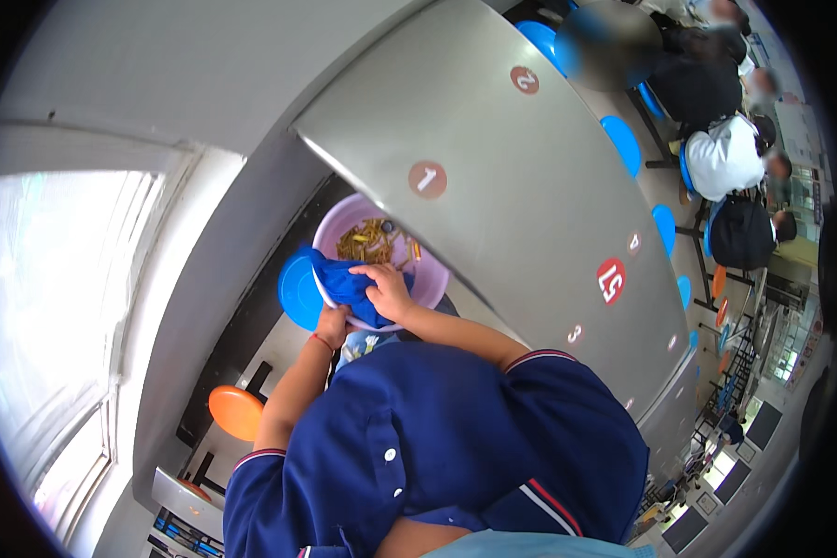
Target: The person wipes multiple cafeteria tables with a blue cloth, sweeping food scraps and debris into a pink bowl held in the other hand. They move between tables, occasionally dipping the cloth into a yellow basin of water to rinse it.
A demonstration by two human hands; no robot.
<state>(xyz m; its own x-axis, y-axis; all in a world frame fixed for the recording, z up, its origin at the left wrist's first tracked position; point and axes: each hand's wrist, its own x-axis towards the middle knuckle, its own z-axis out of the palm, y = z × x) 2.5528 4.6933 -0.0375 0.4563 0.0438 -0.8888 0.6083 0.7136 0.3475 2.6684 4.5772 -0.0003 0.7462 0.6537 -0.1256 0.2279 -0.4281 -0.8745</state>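
Note:
A pale purple plastic basin (429, 279) is below my chest, beside a metal table edge. Yellowish food scraps (366, 240) and a small dark round object (388, 227) lie inside it. My left hand (333, 325) grips the basin's near rim. A blue cloth (342, 279) is bunched over the near side of the basin. On top of the cloth rests my right hand (385, 289), its index finger stretched out and other fingers partly hidden. Whether those fingers grip the cloth is unclear.
A stainless steel table (488, 209) with numbered round stickers runs along the right. A blue stool (300, 289) stands left of the basin, an orange stool (236, 411) nearer me. The wall and window (63, 279) are left. Several seated people (725, 157) are beyond the table.

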